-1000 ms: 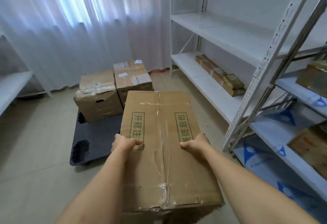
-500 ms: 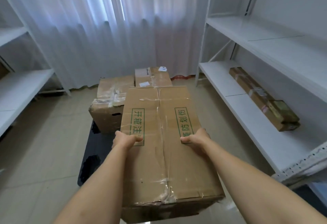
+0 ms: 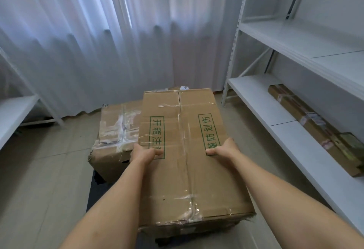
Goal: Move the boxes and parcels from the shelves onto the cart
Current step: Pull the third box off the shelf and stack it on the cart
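A large taped cardboard box [image 3: 187, 162] with green printed characters fills the middle of the view, held out over the dark cart [image 3: 98, 193]. My left hand [image 3: 144, 153] grips its left side with the thumb on top. My right hand [image 3: 224, 150] grips its right side the same way. On the cart beyond it stands a worn cardboard box [image 3: 114, 138] with torn tape. A second box [image 3: 177, 89] behind shows only a sliver. A long flat parcel [image 3: 315, 128] lies on the right shelf [image 3: 262, 109].
White metal shelving runs along the right wall, with its upper shelf [image 3: 295, 40] bare. Another white shelf [image 3: 13, 115] stands at the left edge. White curtains [image 3: 118, 42] hang across the back. The floor is beige tile.
I have moved closer to the cart with the box in both hands. The view has tilted up, and the held box now hides most of the far box on the cart.
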